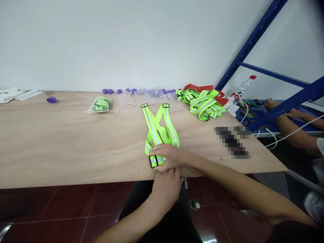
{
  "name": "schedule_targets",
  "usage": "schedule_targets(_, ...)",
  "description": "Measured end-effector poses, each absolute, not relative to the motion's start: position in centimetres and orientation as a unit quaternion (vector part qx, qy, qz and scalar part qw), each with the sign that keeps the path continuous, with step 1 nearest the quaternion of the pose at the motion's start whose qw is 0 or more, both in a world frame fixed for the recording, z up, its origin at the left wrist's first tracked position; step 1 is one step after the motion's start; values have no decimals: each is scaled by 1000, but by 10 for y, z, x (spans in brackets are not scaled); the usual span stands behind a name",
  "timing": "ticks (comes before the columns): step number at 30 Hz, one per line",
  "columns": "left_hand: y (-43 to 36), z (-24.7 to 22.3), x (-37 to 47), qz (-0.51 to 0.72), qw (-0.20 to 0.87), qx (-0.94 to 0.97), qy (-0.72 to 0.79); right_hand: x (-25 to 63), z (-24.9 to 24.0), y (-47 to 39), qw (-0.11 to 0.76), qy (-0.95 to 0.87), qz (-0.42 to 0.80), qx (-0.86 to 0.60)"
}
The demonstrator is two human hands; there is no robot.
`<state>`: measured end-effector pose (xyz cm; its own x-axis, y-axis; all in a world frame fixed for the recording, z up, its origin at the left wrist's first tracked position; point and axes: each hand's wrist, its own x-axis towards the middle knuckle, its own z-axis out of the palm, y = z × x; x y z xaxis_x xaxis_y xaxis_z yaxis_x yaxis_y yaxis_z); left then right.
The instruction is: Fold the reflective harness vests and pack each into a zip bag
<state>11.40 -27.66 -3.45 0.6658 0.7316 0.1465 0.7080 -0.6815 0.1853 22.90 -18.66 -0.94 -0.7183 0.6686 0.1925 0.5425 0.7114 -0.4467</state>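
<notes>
A neon-yellow reflective vest (170, 126) of elastic straps with silver stripes lies on the wooden table in front of me. Its two upper straps end in black buckles and point away from me. My right hand (172, 156) is closed around the gathered lower end, where a black buckle (152, 162) sticks out to the left. Just below it, at the table's front edge, is my left hand (167, 185), with its fingers curled in under the right one. Its fingertips are hidden, so what they grip does not show.
A bagged vest (101, 104) lies at the back left. Clear plastic bags (126, 100) and purple rings (110, 91) line the wall. Loose vests (205, 103) are heaped on a red bag at right, near a pixelated dark object (233, 143), a bottle (241, 89) and another person's arm (291, 130).
</notes>
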Motion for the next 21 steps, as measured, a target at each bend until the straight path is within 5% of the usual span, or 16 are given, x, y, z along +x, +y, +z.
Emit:
schedule_targets(13, -270, -32, 99, 72, 101, 936, 330, 232, -19, -178, 205, -892, 272, -298)
schedule_targets(21, -264, -24, 75, 263, 238, 893, 276, 235, -21, -179, 254, -867, 283, -322)
